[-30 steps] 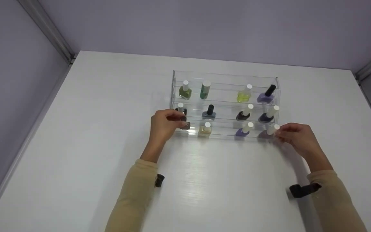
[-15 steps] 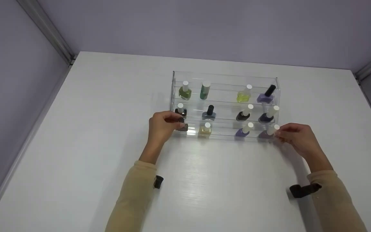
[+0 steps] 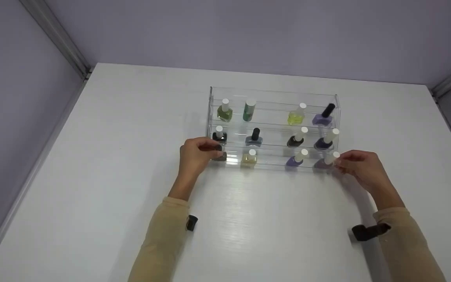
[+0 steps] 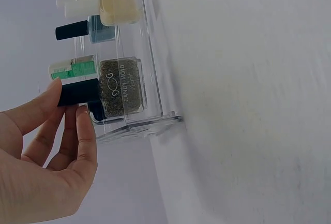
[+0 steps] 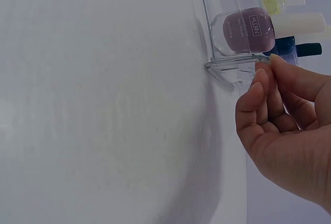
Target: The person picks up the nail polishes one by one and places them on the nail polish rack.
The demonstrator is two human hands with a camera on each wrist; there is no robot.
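A clear acrylic nail polish rack [image 3: 272,166] with three tiers stands on the table. In its front tier at the left end sits a glittery dark nail polish bottle [image 4: 121,87], its black cap [image 4: 80,92] pinched between thumb and fingers of my left hand [image 3: 195,154]. My right hand [image 3: 360,166] pinches the rack's right side edge [image 5: 240,61] at the front corner. Right beside those fingertips is a mauve nail polish bottle [image 5: 249,30] with a white cap. A yellowish bottle [image 3: 249,157] and a purple bottle [image 3: 295,160] share the front tier.
On the middle tier stand several dark bottles, among them a grey-blue bottle [image 3: 254,140]. The top tier bears a green bottle [image 3: 224,113], a teal bottle [image 3: 248,111], a yellow bottle [image 3: 296,117] and a lilac bottle [image 3: 322,119]. A wall rises behind the white table [image 3: 139,98].
My left hand has moved slightly left and down with the glittery nail polish bottle, bringing it to the left end of the front tier. The right hand has stayed at the rack's corner.
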